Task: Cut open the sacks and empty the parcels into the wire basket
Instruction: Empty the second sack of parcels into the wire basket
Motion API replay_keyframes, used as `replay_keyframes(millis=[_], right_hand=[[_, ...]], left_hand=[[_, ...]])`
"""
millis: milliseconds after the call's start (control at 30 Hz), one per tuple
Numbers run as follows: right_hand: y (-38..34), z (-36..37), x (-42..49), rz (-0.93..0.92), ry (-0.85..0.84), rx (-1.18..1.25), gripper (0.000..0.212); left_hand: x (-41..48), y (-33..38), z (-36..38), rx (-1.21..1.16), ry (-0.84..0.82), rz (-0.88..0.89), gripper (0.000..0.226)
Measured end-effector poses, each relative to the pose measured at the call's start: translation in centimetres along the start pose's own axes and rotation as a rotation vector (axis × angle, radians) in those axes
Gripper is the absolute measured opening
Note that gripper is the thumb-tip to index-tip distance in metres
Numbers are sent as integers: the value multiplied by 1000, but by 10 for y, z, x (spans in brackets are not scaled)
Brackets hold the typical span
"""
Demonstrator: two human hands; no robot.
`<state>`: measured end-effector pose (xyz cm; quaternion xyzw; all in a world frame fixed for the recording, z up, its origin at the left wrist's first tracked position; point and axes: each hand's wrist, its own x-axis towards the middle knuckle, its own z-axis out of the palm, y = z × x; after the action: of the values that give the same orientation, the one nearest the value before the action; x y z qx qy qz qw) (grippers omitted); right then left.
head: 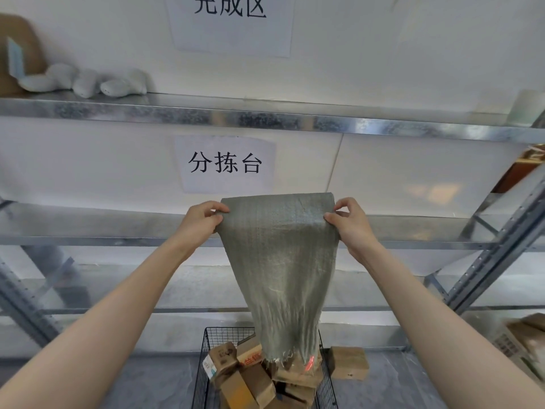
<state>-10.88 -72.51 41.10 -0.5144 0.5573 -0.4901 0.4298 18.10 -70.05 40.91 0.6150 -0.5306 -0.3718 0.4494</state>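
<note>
1. Sack [283, 261]: hangs upside down, closed end up, frayed mouth down inside basket [201, 376], touching heap of parcels [236, 376].
2. Left hand [203, 219]: pinches upper left corner of sack between thumb and curled fingers.
3. Right hand [348, 222]: pinches upper right corner the same way, so sack spread flat between the two.
4. Risk of spill: heap piled near rim height, so any parcel dropping from mouth likely to bounce off and over the wire.
5. Risk of snag: loose threads at cut mouth close to wire, apt to catch on lifting and drag basket or tip a parcel out.
6. Risk of leftover: something reddish showing at mouth, possibly a parcel lodged in the weave; cannot tell.
7. Risk of slip: corner pinches only, weak against a hard shake.
8. Count: one sack; two hands; one basket; roughly six or seven parcels visible in heap, exact number hidden by overlap; one stray parcel [349, 363] outside, just beside basket's right wall; two signs [225, 163] on wall.
</note>
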Motion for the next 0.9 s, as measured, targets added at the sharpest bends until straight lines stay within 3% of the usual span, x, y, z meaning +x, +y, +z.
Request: replay_keyframes(millis=[100,200,267,333,400,500,533,600,700,800,900], right_hand=[[-4,-2,-6,3,-202,-80,40],[-7,-1,-12,-82,-318,-431,59],[-6,4,-15,-153,-308,-600,61],[-1,7,-15,-215,-260,-690,58],[3,5,-14,-253,-205,-742,46],[3,2,-10,-292,-133,-686,13],[1,1,-10,-285,-138,-608,7],[-2,-2,-10,-204,-174,-398,19],[-6,-2,-15,-49,-242,-122,6],[-6,1,-14,38,-257,-138,23],[-7,1,-12,131,-345,-207,23]], left_hand=[[-2,4,2,170,-90,32,43],[0,0,7,432,-164,76,58],[3,-6,9,654,-111,126,66],[4,-11,10,767,-42,176,59],[3,-12,9,798,17,212,38],[3,-12,0,668,79,213,4],[4,-11,-3,549,71,187,6],[3,-9,-8,252,-3,89,12],[-2,-8,-10,-65,-74,-77,11],[0,-12,-10,-298,-75,-180,28],[4,-13,-10,-332,41,-220,34]])
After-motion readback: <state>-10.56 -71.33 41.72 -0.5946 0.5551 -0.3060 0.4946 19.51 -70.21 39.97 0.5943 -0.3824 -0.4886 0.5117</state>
